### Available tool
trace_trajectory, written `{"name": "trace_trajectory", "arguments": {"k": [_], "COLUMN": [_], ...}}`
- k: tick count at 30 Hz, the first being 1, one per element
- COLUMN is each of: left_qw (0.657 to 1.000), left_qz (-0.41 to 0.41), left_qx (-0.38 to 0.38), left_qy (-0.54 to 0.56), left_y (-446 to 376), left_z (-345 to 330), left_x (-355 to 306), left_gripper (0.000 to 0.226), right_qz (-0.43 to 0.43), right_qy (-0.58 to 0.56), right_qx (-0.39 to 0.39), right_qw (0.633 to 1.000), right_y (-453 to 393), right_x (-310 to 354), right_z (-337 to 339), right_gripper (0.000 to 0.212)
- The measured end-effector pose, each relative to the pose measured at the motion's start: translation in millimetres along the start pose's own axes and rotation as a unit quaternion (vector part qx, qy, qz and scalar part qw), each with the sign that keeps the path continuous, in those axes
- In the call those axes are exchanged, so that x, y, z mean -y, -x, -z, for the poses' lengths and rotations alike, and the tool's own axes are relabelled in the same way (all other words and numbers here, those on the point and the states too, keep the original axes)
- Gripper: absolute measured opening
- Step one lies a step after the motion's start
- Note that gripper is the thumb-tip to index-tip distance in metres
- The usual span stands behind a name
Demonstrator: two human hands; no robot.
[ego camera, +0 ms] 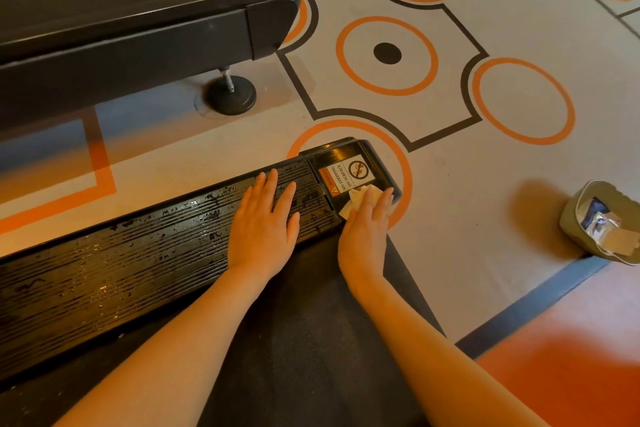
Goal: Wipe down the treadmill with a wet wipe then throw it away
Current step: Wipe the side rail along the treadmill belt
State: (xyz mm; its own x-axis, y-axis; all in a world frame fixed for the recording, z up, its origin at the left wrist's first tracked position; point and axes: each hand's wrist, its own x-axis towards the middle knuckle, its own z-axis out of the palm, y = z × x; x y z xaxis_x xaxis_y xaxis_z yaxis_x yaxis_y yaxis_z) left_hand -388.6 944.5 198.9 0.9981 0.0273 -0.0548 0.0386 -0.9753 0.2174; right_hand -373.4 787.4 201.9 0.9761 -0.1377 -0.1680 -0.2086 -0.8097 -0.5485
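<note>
Treadmill [173, 253] runs diag. from lower left to frame centre: ribbed black side rail w/ wet streaks, dark belt [311, 340] at bottom centre. Left hand [265, 224] lies flat on the rail, fingers straight & spread, gripping nothing. Right hand [367, 232], just right of it, presses a white wet wipe [356, 199] w/ straight fingers onto the rear end cap [349, 163], right at the edge of a warning sticker [346, 175] reading "NO STEPPING ON SURFACE"; wipe pokes out beyond the fingertips, not pinched. Small grey-green bin [575, 222] w/ wrappers & used wipes sits on the floor at right edge, well apart from both hands. Second treadmill [138, 21] fills upper left, round levelling foot [231, 95] under it. Floor [450, 184] is pale w/ orange rings & black lines; orange zone w/ blue border at lower right.
</note>
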Motion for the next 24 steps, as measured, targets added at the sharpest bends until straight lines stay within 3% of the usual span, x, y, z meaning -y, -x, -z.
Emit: {"name": "trace_trajectory", "arguments": {"k": [7, 14, 21, 24], "left_qw": [1.000, 1.000, 1.000, 1.000], "left_qz": [-0.002, -0.002, -0.004, -0.003], "left_qx": [-0.005, -0.002, 0.010, 0.012], "left_qy": [-0.005, -0.003, 0.014, 0.006], "left_y": [1, 0, -1, -2], "left_z": [0, 3, 4, 4], "left_x": [0, -2, -1, 0], "left_gripper": [0.055, 0.056, 0.056, 0.055], "right_qz": [0.024, 0.089, 0.150, 0.217], "right_qy": [-0.009, 0.081, 0.097, 0.115], "right_qx": [0.026, 0.036, 0.132, 0.157], "right_qw": [0.999, 0.992, 0.975, 0.957], "right_y": [23, -7, -70, -86], "right_x": [6, -14, -2, 8], "right_z": [-11, 5, 25, 25], "right_gripper": [0.066, 0.061, 0.054, 0.056]}}
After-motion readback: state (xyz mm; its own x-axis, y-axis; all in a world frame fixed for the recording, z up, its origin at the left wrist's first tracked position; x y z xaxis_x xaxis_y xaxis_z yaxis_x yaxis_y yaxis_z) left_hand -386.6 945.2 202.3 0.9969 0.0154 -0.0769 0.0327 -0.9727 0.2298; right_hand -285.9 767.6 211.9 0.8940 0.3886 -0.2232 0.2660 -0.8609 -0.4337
